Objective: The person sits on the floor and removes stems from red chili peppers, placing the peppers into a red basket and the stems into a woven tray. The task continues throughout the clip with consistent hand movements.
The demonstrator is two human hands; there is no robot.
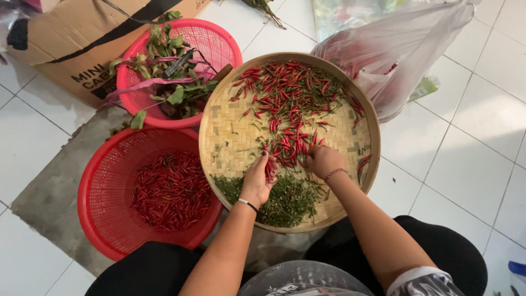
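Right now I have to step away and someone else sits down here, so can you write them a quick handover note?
Left hand: closed around a few red chillies, over the woven tray.
Right hand: fingers in the chilli pile at the tray's middle.
Done: a heap of green stems lies at the tray's near edge; the red basket on the left holds many stemless chillies.
Left: plenty of chillies with stems across the tray's far half.
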